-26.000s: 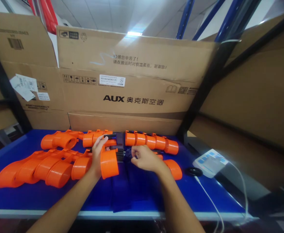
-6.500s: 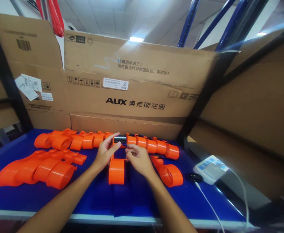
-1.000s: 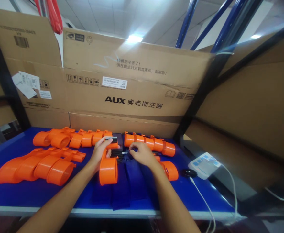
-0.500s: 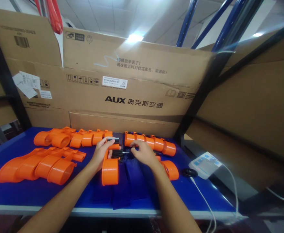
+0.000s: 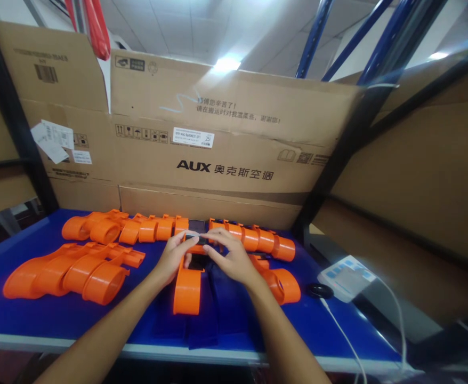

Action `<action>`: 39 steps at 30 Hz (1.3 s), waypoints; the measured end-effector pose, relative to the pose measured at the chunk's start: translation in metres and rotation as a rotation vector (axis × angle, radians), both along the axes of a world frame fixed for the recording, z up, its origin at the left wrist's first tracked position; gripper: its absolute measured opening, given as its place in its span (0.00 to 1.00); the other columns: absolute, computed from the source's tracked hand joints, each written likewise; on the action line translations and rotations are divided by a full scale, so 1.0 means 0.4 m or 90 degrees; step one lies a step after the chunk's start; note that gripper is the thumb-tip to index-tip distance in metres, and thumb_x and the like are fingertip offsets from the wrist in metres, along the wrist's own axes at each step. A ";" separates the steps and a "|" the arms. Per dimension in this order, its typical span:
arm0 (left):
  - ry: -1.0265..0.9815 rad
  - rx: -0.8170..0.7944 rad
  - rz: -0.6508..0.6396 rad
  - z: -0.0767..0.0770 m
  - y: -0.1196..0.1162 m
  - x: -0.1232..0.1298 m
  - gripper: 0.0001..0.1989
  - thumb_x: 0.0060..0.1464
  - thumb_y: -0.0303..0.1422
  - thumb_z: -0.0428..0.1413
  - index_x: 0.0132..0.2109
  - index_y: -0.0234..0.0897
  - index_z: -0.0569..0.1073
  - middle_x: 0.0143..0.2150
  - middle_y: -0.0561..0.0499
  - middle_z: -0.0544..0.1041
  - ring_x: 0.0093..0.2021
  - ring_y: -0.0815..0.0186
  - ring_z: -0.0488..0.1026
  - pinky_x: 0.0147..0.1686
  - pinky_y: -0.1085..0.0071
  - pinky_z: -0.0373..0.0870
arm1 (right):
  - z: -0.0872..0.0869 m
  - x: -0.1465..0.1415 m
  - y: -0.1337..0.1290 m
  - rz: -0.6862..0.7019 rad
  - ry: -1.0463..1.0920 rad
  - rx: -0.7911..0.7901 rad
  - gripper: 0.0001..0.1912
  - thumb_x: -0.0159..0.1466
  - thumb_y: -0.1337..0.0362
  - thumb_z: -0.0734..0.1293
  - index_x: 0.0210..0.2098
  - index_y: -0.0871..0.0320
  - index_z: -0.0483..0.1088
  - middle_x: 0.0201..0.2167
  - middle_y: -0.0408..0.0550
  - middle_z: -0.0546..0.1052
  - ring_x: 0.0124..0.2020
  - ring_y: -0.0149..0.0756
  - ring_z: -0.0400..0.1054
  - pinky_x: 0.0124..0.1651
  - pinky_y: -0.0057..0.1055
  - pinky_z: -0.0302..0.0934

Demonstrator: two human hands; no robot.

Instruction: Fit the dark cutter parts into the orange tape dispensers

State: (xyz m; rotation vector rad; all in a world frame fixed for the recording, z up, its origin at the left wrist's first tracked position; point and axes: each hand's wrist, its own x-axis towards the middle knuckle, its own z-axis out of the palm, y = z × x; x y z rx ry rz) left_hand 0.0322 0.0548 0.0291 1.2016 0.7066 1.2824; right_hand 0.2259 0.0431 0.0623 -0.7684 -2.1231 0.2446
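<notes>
My left hand (image 5: pixel 170 260) is closed around the upper part of an orange plastic holder (image 5: pixel 187 293), whose wide ring hangs below the fingers. At its top lies a small black piece (image 5: pixel 196 240) with a pale upper edge, under my left thumb. My right hand (image 5: pixel 234 258) meets it from the right, index finger and thumb closing on the black piece's right end. Dark blue fabric strips (image 5: pixel 202 320) lie beneath both hands. Fingers partly hide where the black piece meets the holder.
Several orange holders (image 5: pixel 106 282) lie in rows on the blue table (image 5: pixel 146 320) at left. More orange holders (image 5: pixel 284 248) stand at right, near a black oval object (image 5: pixel 320 290) and a white device (image 5: pixel 346 277) with cables. A cardboard wall (image 5: pixel 218 197) closes the back.
My right hand has moved left from above the fabric strips to the black piece in my left hand. The view has shifted slightly.
</notes>
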 end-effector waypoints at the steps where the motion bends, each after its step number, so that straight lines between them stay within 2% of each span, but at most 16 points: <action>1: 0.001 0.002 -0.004 -0.002 0.001 0.000 0.21 0.50 0.47 0.65 0.44 0.36 0.76 0.25 0.58 0.71 0.12 0.76 0.61 0.12 0.77 0.52 | -0.002 -0.001 0.002 -0.005 -0.003 0.002 0.15 0.69 0.63 0.67 0.55 0.51 0.74 0.49 0.52 0.77 0.50 0.42 0.72 0.52 0.41 0.69; 9: -0.008 -0.004 0.016 0.000 0.015 -0.017 0.21 0.50 0.47 0.64 0.44 0.36 0.76 0.27 0.54 0.76 0.12 0.76 0.61 0.13 0.76 0.54 | -0.017 0.002 0.008 -0.091 0.021 -0.006 0.12 0.69 0.60 0.66 0.50 0.54 0.74 0.41 0.50 0.78 0.38 0.39 0.72 0.42 0.35 0.68; 13: -0.055 -0.018 0.022 0.012 0.037 -0.051 0.22 0.52 0.48 0.62 0.45 0.34 0.75 0.27 0.49 0.79 0.13 0.74 0.63 0.15 0.75 0.57 | -0.016 0.030 0.018 -0.135 0.014 0.016 0.09 0.67 0.63 0.67 0.46 0.55 0.74 0.42 0.51 0.78 0.41 0.42 0.72 0.45 0.37 0.67; 18: -0.123 -0.037 0.044 0.013 0.065 -0.083 0.21 0.54 0.47 0.60 0.46 0.35 0.76 0.25 0.51 0.79 0.12 0.73 0.63 0.15 0.75 0.57 | -0.014 0.046 0.018 -0.088 -0.120 0.011 0.05 0.64 0.66 0.68 0.41 0.55 0.74 0.40 0.49 0.78 0.44 0.43 0.70 0.50 0.40 0.65; 24: -0.102 -0.030 0.067 0.005 0.063 -0.073 0.20 0.53 0.46 0.62 0.45 0.35 0.75 0.30 0.48 0.81 0.13 0.73 0.64 0.16 0.74 0.59 | -0.026 0.033 0.009 -0.063 -0.216 -0.002 0.07 0.63 0.65 0.71 0.42 0.54 0.75 0.42 0.50 0.77 0.48 0.45 0.68 0.54 0.44 0.62; 28: -0.069 -0.020 0.044 0.010 0.051 -0.065 0.23 0.53 0.48 0.61 0.46 0.34 0.74 0.32 0.45 0.82 0.13 0.74 0.63 0.16 0.75 0.57 | -0.024 0.035 0.013 -0.069 -0.180 0.010 0.06 0.65 0.65 0.70 0.43 0.54 0.75 0.42 0.51 0.77 0.48 0.45 0.67 0.55 0.46 0.61; 32: -0.043 -0.015 0.028 0.016 0.037 -0.054 0.22 0.52 0.48 0.63 0.43 0.33 0.74 0.32 0.46 0.82 0.13 0.74 0.64 0.16 0.75 0.57 | -0.016 0.034 0.020 -0.071 -0.097 0.024 0.05 0.69 0.64 0.66 0.39 0.53 0.75 0.40 0.50 0.78 0.45 0.45 0.69 0.54 0.47 0.61; 39: 0.016 0.013 -0.047 0.004 0.019 -0.032 0.24 0.53 0.48 0.62 0.47 0.33 0.74 0.34 0.45 0.82 0.14 0.74 0.64 0.15 0.75 0.57 | -0.011 0.011 0.011 -0.056 0.032 0.012 0.07 0.71 0.62 0.64 0.44 0.52 0.75 0.43 0.50 0.79 0.48 0.46 0.70 0.53 0.45 0.62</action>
